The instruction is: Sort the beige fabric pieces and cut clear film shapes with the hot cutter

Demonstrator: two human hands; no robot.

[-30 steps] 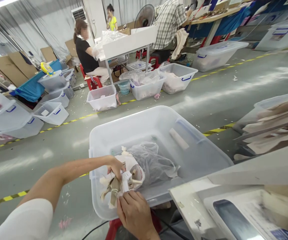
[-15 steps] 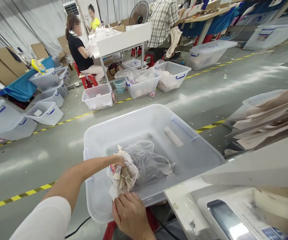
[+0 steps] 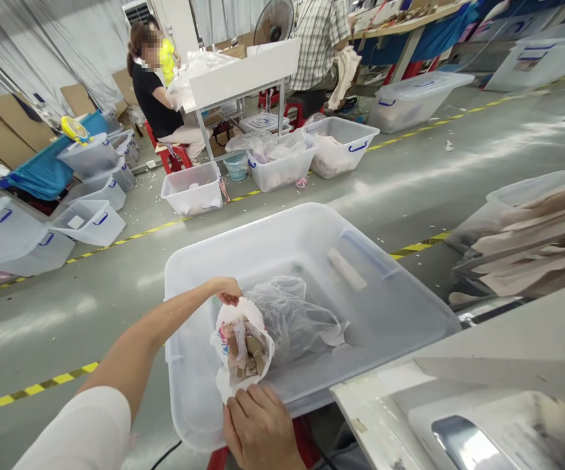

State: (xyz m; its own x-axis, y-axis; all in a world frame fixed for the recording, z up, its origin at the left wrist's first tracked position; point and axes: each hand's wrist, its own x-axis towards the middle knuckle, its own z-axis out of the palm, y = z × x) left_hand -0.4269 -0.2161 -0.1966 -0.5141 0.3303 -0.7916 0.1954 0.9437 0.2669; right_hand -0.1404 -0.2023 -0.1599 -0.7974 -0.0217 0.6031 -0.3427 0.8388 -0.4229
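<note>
A white plastic bag (image 3: 243, 310) with red and blue print stands in a large translucent bin (image 3: 282, 228), its mouth spread wide. Beige and brown fabric pieces (image 3: 247, 352) show inside it. My left hand (image 3: 227, 289) is at the bag's far rim, fingers closed on the plastic. With fingers curled, my right hand (image 3: 261, 418) grips the bag's near edge over the bin's front rim. Right of the white bag, a crumpled clear plastic bag (image 3: 296, 320) lies on the bin floor.
A white table (image 3: 409, 378) with a glossy-windowed device is close on my right, beside stacked beige fabric (image 3: 532, 241). Several storage bins (image 3: 191, 189) line the floor ahead. A seated person (image 3: 152, 91) works at a table beyond. A red stool (image 3: 306, 440) shows under the bin.
My left hand has come up out of the bag's contents to its far rim. The bag's mouth is wider and its fabric shows more. My right hand stays on the near edge.
</note>
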